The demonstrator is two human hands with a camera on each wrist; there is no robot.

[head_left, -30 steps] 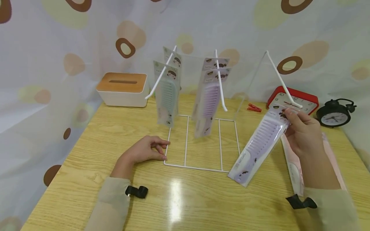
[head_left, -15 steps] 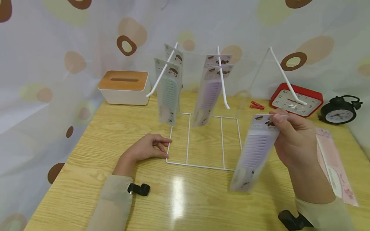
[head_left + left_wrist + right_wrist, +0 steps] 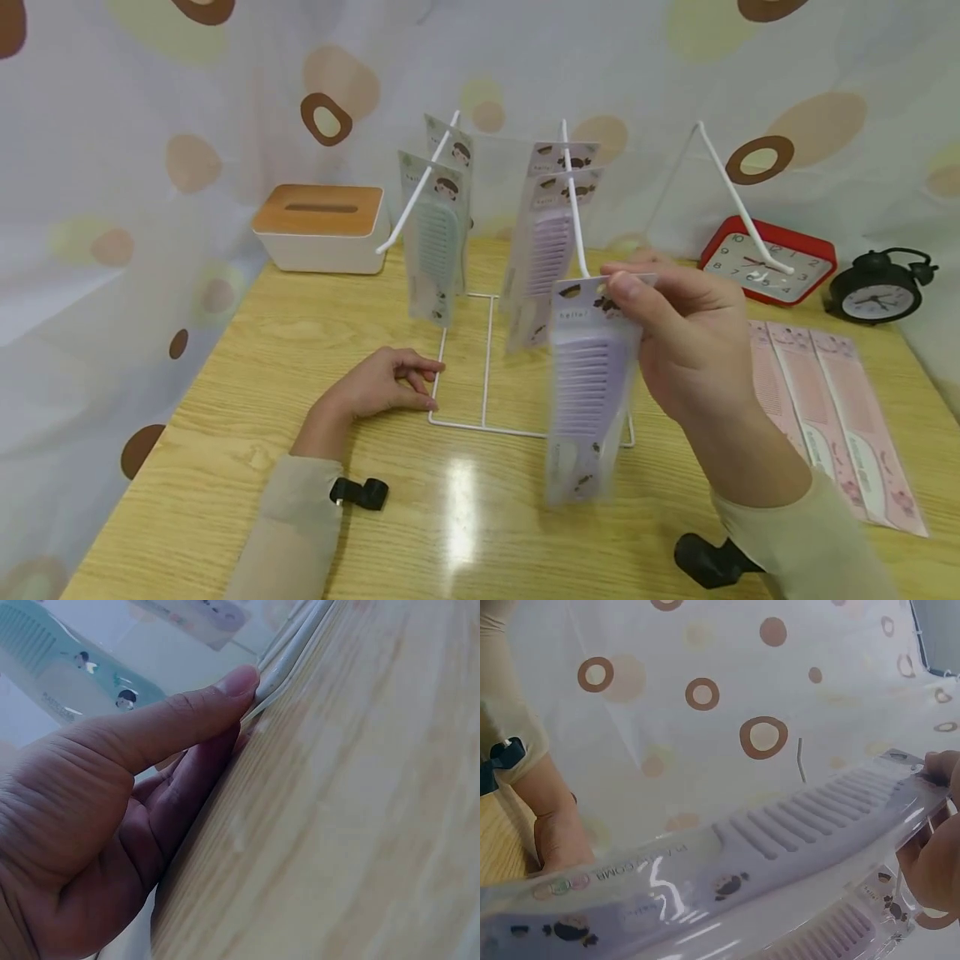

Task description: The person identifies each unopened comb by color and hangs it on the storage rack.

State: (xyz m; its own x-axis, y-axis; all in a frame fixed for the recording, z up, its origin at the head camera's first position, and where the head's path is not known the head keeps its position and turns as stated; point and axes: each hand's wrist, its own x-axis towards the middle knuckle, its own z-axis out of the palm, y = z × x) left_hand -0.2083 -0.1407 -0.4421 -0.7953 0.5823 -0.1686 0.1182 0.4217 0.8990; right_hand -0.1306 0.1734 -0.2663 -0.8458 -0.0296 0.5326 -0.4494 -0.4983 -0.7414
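Moved left, purple comb pack (image 3: 588, 387) hangs from right hand (image 3: 686, 346)

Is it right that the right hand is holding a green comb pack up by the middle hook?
Not quite: the comb pack pinched by the right hand near the middle hook is purple, not green, as the head view shows. The green comb packs hang on the left hook.

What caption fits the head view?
Right hand holds a packaged purple comb by the middle hook; left hand steadies the rack base.

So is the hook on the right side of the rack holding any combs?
No, the right hook is bare; packaged combs hang only on the other two.
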